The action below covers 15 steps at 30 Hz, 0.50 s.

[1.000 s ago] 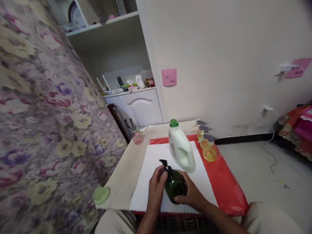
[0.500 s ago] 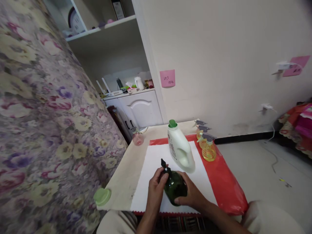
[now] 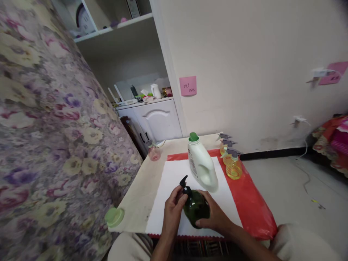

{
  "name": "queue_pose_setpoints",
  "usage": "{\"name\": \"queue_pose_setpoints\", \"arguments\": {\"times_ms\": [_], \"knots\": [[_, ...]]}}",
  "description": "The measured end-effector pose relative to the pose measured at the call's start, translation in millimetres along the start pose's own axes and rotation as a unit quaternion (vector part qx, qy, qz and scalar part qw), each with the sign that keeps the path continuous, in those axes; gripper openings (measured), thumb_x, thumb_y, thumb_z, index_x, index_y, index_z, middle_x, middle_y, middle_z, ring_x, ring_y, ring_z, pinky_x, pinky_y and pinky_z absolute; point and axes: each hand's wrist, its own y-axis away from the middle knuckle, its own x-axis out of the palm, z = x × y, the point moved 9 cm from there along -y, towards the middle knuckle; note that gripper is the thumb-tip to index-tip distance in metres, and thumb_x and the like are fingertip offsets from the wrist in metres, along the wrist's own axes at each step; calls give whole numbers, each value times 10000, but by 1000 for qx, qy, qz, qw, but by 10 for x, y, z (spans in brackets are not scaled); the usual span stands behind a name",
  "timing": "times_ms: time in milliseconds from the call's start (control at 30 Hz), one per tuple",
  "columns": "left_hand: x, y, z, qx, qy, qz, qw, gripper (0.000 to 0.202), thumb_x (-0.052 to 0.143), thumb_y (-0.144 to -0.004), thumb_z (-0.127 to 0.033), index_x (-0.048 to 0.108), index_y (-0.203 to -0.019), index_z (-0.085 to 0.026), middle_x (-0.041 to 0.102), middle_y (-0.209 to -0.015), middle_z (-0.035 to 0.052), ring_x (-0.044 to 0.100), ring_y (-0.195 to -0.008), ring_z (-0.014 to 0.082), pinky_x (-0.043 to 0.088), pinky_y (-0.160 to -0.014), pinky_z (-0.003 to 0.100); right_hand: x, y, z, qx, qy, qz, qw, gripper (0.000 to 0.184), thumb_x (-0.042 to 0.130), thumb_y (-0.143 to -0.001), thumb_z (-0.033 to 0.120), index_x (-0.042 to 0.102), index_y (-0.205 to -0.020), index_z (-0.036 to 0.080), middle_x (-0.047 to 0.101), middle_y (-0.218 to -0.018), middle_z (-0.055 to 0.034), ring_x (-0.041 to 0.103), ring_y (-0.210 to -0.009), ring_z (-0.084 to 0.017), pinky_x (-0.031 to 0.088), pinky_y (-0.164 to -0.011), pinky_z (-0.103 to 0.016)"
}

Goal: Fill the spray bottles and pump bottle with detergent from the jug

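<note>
A dark green pump bottle [image 3: 196, 209] with a black pump head [image 3: 184, 181] is held tilted over the white sheet near the table's front edge. My right hand [image 3: 217, 215] wraps round the body of the bottle from the right. At its neck, the fingers of my left hand [image 3: 174, 203] are closed round the collar of the pump. Just behind the hands stands a large pale green detergent jug [image 3: 202, 165]. Its green spout [image 3: 193, 137] shows at the uncapped mouth. A light green cap [image 3: 114, 217] lies at the table's front left corner.
Several spray bottles of yellow liquid [image 3: 233, 169] line the right side on the red covering [image 3: 252, 203]. A small pink bottle [image 3: 154, 152] stands at the back left. The wall [image 3: 244, 72] rises behind the table, and a floral curtain [image 3: 67, 137] hangs on the left.
The black pump head has turned, so its nozzle now points up and to the right. Both hands keep their hold on the bottle in nearly the same place.
</note>
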Motion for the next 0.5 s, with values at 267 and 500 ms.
{"name": "queue_pose_setpoints", "arguments": {"times_ms": [267,500], "knots": [[47,25,-42,18,6,8,1000,274,750,-703,-314,686,-954,-224,743,-945,26,669,-924,221,495,-860,315,0,-6,-13,-10,15,5,1000,875,831,-541,300,428,-1316,256,542,-1268,-85,499,-1204,-324,378,-1032,-516],[27,1,53,9,19,31,999,466,750,-714,-311,631,-1158,-234,672,-1216,79,590,-1148,251,431,-1000,361,-8,5,-19,1,10,3,1000,864,823,-552,274,420,-1315,255,538,-1275,-86,497,-1210,-316,375,-1042,-509]]}}
